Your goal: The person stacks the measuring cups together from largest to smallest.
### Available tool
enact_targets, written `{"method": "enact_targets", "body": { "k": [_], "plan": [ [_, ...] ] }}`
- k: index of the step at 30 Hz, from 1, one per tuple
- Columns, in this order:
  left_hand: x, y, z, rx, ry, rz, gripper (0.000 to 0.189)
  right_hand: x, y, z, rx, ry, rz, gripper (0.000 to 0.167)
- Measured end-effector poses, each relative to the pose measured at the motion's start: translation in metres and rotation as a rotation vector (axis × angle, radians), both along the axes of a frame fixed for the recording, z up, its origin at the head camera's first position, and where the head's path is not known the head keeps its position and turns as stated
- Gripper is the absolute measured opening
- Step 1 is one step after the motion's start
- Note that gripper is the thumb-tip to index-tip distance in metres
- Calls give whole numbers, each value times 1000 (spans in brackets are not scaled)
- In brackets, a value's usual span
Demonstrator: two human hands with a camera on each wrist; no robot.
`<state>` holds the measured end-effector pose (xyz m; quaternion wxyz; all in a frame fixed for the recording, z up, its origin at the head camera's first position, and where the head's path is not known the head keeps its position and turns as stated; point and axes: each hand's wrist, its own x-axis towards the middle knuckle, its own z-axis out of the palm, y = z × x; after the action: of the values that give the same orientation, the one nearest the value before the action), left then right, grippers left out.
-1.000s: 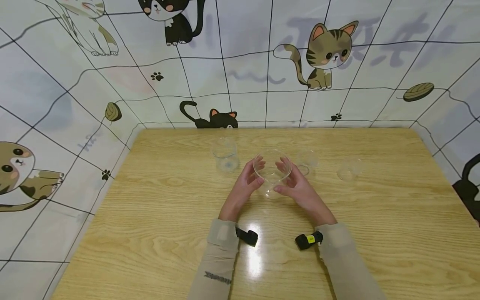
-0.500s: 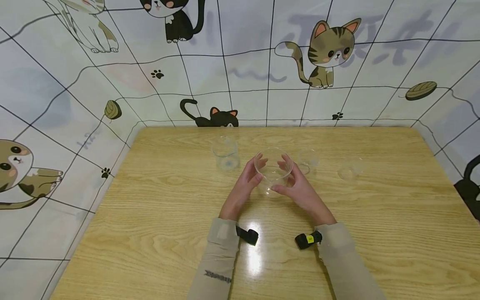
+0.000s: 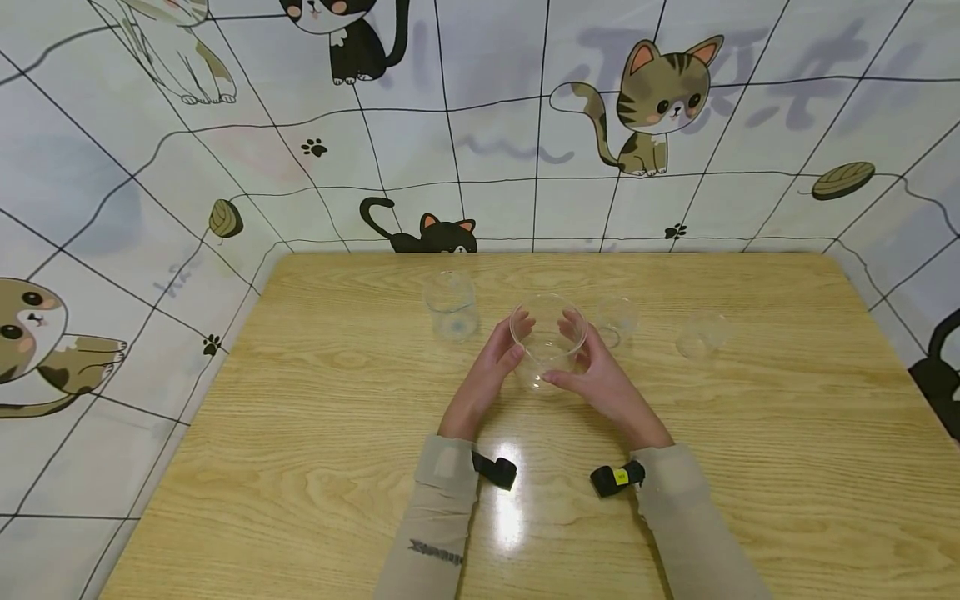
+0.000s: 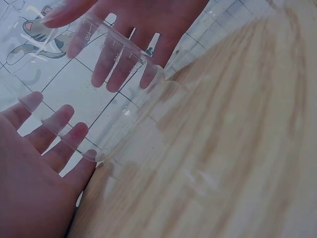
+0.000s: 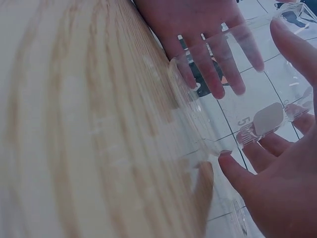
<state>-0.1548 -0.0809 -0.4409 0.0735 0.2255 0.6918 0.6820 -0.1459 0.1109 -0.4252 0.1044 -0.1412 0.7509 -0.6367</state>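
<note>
A clear glass beaker (image 3: pixel 549 354) stands upright between the two hands near the middle of the table. Printed graduation marks show on its wall (image 4: pixel 116 54) in the left wrist view, and a white label patch (image 5: pixel 269 118) in the right wrist view. The left hand (image 3: pixel 486 371) holds its left side, fingers curved along the far wall and thumb in front. From the other side the right hand (image 3: pixel 600 375) grips it the same way. Its base is at or just over the tabletop; I cannot tell whether it touches.
Behind and left stands another clear beaker (image 3: pixel 452 312), its contents hard to make out. A smaller clear vessel (image 3: pixel 618 317) is just beyond the right hand, and one more faint clear vessel (image 3: pixel 700 337) lies farther right. A cat-patterned backdrop (image 3: pixel 495 167) borders the wooden table (image 3: pixel 315 433).
The head view has shifted very slightly. Both hands keep their hold on the beaker, with no clear movement of it.
</note>
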Motion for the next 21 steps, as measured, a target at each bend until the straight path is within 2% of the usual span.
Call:
{"method": "enact_targets", "body": {
  "k": [5,13,21],
  "plan": [
    [0,0,3,-3,-5,13,72,-1,0,0,-2,-8,2,87],
    [2,0,7,-28,35,82,60,-2,0,1,8,-18,-7,88],
    [1,0,19,-13,61,109,63,-3,-1,5,15,-33,-3,88]
  ]
}}
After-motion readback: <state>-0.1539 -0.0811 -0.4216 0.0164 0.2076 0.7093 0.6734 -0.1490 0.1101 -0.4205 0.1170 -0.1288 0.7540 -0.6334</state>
